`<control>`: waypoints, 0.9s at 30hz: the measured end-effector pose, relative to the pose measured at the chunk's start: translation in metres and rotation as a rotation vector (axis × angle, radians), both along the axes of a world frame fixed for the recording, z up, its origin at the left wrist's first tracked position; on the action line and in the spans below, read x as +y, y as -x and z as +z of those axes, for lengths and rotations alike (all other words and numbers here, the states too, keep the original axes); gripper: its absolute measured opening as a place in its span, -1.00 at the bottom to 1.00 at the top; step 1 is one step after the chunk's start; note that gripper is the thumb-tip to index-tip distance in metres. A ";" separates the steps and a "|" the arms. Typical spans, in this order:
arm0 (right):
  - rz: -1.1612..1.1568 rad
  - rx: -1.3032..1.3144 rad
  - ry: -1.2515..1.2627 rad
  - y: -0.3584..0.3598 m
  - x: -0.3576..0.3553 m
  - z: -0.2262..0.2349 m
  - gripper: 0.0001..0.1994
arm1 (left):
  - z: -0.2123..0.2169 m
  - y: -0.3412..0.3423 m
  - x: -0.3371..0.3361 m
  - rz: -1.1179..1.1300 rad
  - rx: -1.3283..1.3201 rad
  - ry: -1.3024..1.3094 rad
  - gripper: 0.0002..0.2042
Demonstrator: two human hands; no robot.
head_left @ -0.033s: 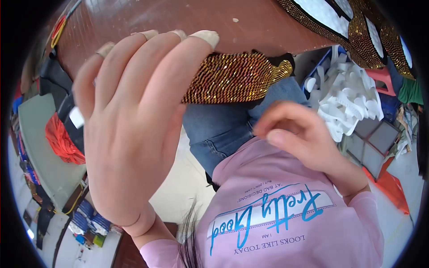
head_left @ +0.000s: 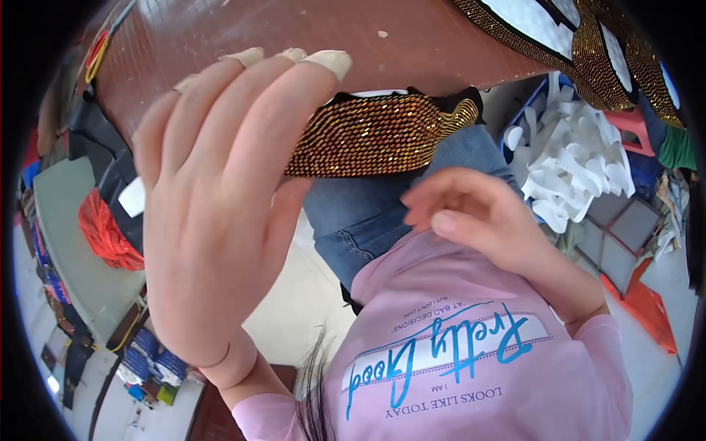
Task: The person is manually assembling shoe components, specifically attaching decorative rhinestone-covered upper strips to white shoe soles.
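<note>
My left hand [head_left: 213, 184], large and close, reaches up over a strip [head_left: 368, 136] covered in rows of gold and reddish beads. Pale covers sit on several fingertips. Its index finger crosses the strip's left part, and the thumb meets the lower edge; the grip itself is hidden. A bit of white shows along the strip's upper edge, and its right end narrows against black cloth. Just below the strip, apart from it, my right hand [head_left: 485, 220] is curled, thumb close to the bent fingers. Its fingers are slightly blurred, and anything thin between them cannot be made out.
A brown tabletop [head_left: 419, 44] spans the far side. More gold-beaded pieces [head_left: 592, 51] lie at its right. Beyond my lap, a blue bin [head_left: 518, 121] holds tangled white strips [head_left: 573, 162], beside a pink stool [head_left: 632, 132]. A red bag [head_left: 107, 231] lies left, near a pale green board [head_left: 62, 220].
My left hand and the near end of the beaded strip have shifted slightly, the strip a little left and down. My right hand has drawn slightly left.
</note>
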State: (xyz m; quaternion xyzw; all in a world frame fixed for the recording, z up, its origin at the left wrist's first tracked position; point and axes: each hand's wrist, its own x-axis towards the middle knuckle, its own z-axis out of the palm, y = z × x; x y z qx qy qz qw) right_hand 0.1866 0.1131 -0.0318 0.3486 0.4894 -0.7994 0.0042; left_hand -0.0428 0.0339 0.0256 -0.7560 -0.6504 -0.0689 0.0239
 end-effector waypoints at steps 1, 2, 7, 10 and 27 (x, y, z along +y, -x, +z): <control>-0.003 0.013 0.013 0.004 -0.005 -0.011 -0.73 | -0.006 0.004 0.000 0.019 -0.122 0.019 -0.36; -0.130 0.083 0.215 0.007 -0.006 -0.021 -0.75 | -0.010 0.007 0.002 0.036 -0.241 0.037 -0.36; -0.410 0.356 0.748 0.009 0.008 -0.049 -0.73 | -0.014 0.008 0.002 0.122 -0.339 0.155 -0.33; -0.484 0.426 0.810 0.007 0.006 -0.054 -0.72 | -0.011 0.001 0.002 0.137 -0.267 0.168 -0.30; -0.416 0.613 -0.298 0.038 0.068 0.039 -0.52 | -0.003 -0.120 -0.014 0.791 -0.966 -0.252 -0.34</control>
